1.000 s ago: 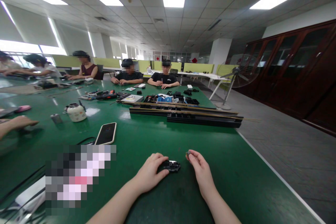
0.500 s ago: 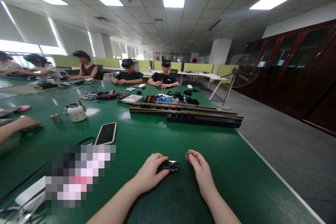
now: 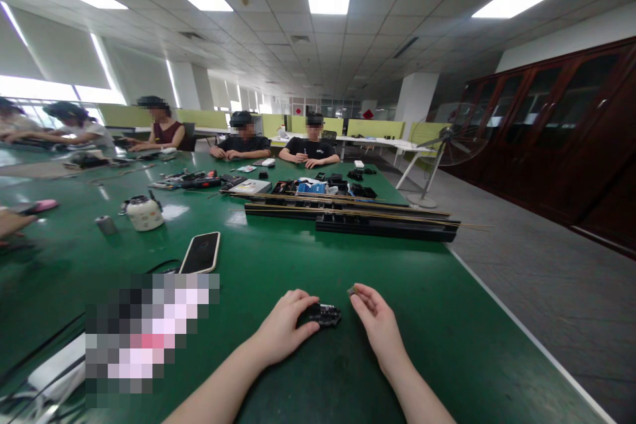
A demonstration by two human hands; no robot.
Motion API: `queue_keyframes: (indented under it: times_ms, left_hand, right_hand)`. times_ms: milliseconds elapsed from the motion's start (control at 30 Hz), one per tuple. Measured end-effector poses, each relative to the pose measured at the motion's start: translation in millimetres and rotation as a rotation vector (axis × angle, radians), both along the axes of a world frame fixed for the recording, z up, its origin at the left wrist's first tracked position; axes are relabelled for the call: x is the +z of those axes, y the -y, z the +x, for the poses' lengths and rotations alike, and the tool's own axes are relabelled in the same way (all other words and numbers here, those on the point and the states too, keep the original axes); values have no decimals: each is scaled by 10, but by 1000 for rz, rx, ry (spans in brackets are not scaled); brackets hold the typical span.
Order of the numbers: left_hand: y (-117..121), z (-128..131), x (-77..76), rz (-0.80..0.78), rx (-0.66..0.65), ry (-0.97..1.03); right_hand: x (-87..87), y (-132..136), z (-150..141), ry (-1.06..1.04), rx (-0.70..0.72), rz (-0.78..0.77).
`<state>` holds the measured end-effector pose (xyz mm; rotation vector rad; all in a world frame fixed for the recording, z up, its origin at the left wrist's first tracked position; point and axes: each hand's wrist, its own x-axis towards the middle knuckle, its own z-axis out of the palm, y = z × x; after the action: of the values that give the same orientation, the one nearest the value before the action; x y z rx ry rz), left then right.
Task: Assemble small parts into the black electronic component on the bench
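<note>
On the green table (image 3: pixel 298 258) lies a small black plastic part (image 3: pixel 326 315) with an uneven outline and a shiny strip on top. My left hand (image 3: pixel 287 326) grips its left end between thumb and fingers, which hide that end. Just to the right, my right hand (image 3: pixel 375 311) pinches a tiny greyish piece (image 3: pixel 352 291) between thumb and fingertips. The piece is held slightly above and apart from the black part; its kind is too small to make out.
Long black rails (image 3: pixel 387 228) with thin brass-coloured rods lie ahead. A phone (image 3: pixel 201 253), a white pot-shaped cup (image 3: pixel 143 212) and a grey cylinder (image 3: pixel 105 224) are to the left. Several people sit around the table; a co-worker's hand (image 3: pixel 14 224) is at the left edge.
My right hand has shifted slightly left toward the black part, turning the small piece. My left hand stays in place. The co-worker's hand at left has drawn back toward the edge.
</note>
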<state>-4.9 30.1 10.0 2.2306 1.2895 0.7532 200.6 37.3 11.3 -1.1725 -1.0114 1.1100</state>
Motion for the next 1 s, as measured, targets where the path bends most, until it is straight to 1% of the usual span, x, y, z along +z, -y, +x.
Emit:
queue_keyframes:
  times_ms: [133,233,333,433,533,600,700,800,900,1000]
  left_hand:
    - [-1,-5,-12,-7,-1,-5]
    - [-9,-4,-22,-7,3,-2]
    - [-16,-5,-28,-7,0,-1]
    - [-16,-7,-30,-10,-1,0]
    - [-13,-6,-33,-7,-2,6]
    - [-11,-4,-35,-6,-6,3]
    - [-10,-4,-42,0,-10,-4]
    - [-14,-5,-53,6,-10,-5]
    - [-20,-7,-65,16,-13,-6]
    - [-27,-9,-75,25,-15,-4]
  right_hand:
    - [18,11,-6,30,43,16]
    - [-16,12,-5,80,89,48]
    - [-69,19,-4,173,145,76]
    - [-82,48,-7,310,185,103]
    - [-42,92,-16,446,199,144]
    - [-8,118,-25,500,217,168]
    - [31,146,-39,572,255,207]
    - [59,172,-56,689,307,251]
    - [81,200,-70,803,346,258]
    - [89,216,-76,845,352,248]
